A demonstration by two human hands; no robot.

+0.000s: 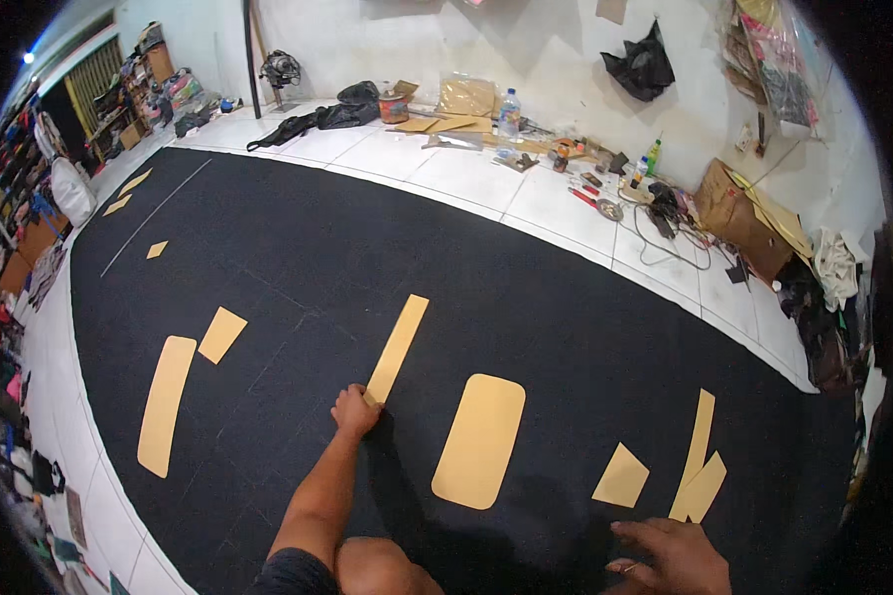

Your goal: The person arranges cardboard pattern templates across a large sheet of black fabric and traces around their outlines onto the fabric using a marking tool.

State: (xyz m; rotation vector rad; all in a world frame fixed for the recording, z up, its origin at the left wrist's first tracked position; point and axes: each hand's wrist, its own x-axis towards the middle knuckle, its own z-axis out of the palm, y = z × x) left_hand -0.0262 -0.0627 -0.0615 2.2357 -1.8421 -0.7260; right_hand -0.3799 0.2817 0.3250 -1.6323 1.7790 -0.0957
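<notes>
My left hand (354, 411) pinches the lower end of a long, narrow tan card strip (399, 347), which points away from me over a large black fabric sheet (318, 238). At the lower right, my right hand (677, 555) hovers over the fabric with its fingers apart. A small pale mark beside those fingers is too small to make out. Just beyond that hand lie a second narrow strip (696, 446), an angled card piece (702, 486) overlapping its lower end, and a five-sided piece (622, 476). Between my hands rests a rounded rectangular card piece (479, 441).
A long curved card piece (167, 407) and a four-sided piece (222, 335) lie to the left. Smaller pieces and a thin rod or line (157, 216) are farther off. Along the wall stand bottles (509, 113), cables (665, 223) and a cardboard box (739, 218) on white tiles.
</notes>
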